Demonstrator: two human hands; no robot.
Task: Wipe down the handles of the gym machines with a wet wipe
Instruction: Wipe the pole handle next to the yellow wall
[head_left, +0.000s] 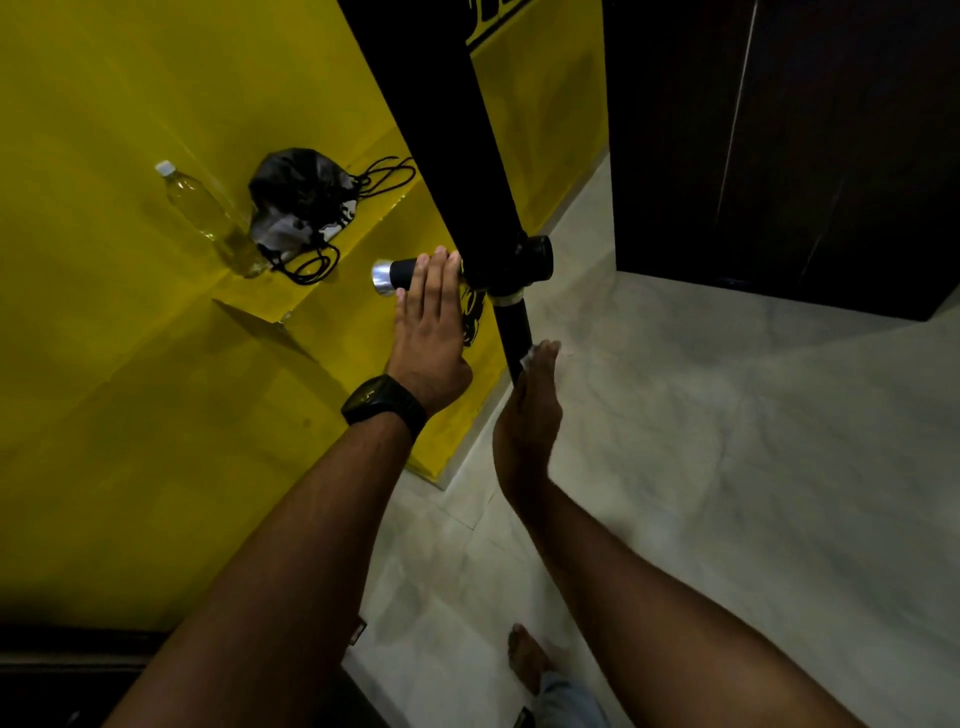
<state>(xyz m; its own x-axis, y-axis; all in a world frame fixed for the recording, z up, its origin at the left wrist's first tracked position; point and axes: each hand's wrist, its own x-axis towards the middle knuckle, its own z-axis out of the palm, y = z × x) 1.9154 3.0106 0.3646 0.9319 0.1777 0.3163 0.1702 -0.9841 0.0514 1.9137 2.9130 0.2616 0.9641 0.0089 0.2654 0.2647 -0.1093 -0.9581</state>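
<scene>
My left hand (426, 322) lies flat, fingers straight, on the side handle (401, 274), at 9 o'clock from the joint (519, 260); my right hand (530, 415) clamps the wipe (527, 359) on the lower handle (511, 322) at 6 o'clock; grips look stiff, the wipe limp and slippery, so I'd wrap it round mid-grip.

The left hand (428, 332) is lying with straight fingers (435, 280) across the side handle (397, 274). The right hand (530, 415) is holding a wipe (527, 358) against the lower handle (511, 325).
</scene>
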